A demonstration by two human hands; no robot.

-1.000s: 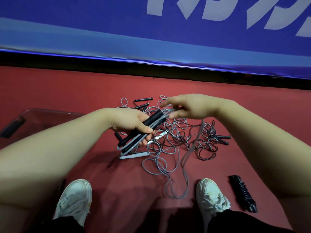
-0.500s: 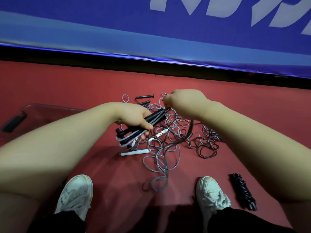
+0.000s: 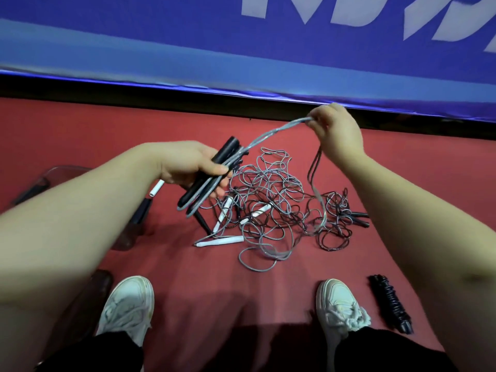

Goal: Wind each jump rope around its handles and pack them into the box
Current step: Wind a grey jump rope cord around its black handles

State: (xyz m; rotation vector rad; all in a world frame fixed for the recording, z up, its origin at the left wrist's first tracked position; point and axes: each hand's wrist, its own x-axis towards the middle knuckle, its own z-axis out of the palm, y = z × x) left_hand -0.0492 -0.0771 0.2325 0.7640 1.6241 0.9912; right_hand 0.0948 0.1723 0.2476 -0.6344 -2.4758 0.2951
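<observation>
My left hand [image 3: 188, 165] grips a pair of black jump-rope handles [image 3: 206, 178] held together, with a few grey turns along them. The grey rope [image 3: 271, 132] runs taut from the handles up to my right hand [image 3: 335, 130], which pinches it high at the right; its slack hangs down to the floor. Below lies a tangled pile of grey and dark ropes [image 3: 276, 205] with white handles [image 3: 222, 241] and black handles [image 3: 357, 216]. A clear plastic box [image 3: 59, 173] sits at the left, mostly hidden by my left arm.
A wound black rope bundle [image 3: 389, 302] lies on the red floor right of my right shoe [image 3: 338, 304]. My left shoe [image 3: 126, 304] is at lower left. A blue banner wall [image 3: 241, 63] closes the far side.
My right hand has moved from the handles' tip up and to the right, pulling the grey rope taut. My left hand with the handles has tilted more upright.
</observation>
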